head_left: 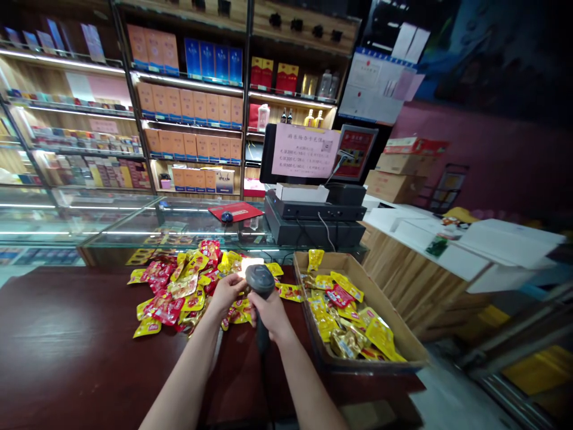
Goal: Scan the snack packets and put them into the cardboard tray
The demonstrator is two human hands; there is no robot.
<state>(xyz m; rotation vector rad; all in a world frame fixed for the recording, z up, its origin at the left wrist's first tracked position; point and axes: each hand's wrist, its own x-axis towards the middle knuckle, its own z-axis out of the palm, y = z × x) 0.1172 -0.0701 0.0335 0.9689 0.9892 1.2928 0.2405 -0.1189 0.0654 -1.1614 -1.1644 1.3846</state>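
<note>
A dark handheld scanner [259, 279] is gripped in my right hand [270, 313], its cable hanging toward me. Bright light shines in front of its head. My left hand [228, 292] is pinched just left of the scanner head, holding a snack packet [252, 263] that looks washed out by the light. Under and behind my hands spreads a pile of red and yellow snack packets [192, 283] on the dark red table [80, 346]. To the right, an open cardboard tray [405, 325] holds more yellow, gold and red packets.
Behind the table runs a glass counter [120, 224] with a mouse [227, 217] on a red mat. A screen [307, 152] stands over a black cash drawer [316, 230]. Stocked shelves line the back; a wooden counter [403, 269] is at the right.
</note>
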